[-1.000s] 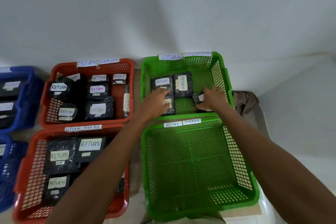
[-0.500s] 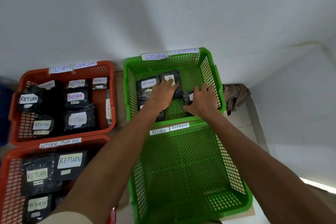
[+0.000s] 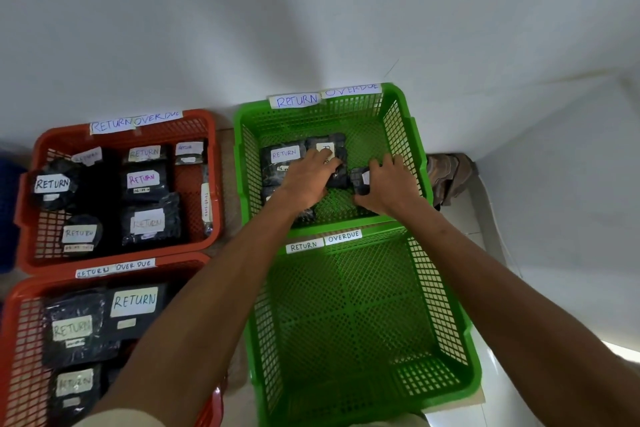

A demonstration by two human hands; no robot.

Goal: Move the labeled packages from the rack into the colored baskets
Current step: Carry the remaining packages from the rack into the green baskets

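Both hands reach into the far green basket (image 3: 403, 121), tagged RETURN OVERDUE. My left hand (image 3: 308, 180) lies palm-down over black labeled packages, its fingers on the upright one (image 3: 329, 149); a package marked RETURN (image 3: 282, 158) lies just left of it. My right hand (image 3: 389, 184) is curled around a small black package (image 3: 360, 178) with a white label. The near green basket (image 3: 440, 288) holds nothing. Two red baskets, the far one (image 3: 207, 184) and the near one (image 3: 20, 288), hold several black RETURN packages.
A blue basket edge (image 3: 7, 191) shows at the far left. A white wall runs behind the baskets. A brown cloth (image 3: 448, 173) lies in the corner to the right, on pale floor tiles.
The view has swung right and closer. My left hand has slid from the lower left package up onto the upright one. My right hand stays on the small package.
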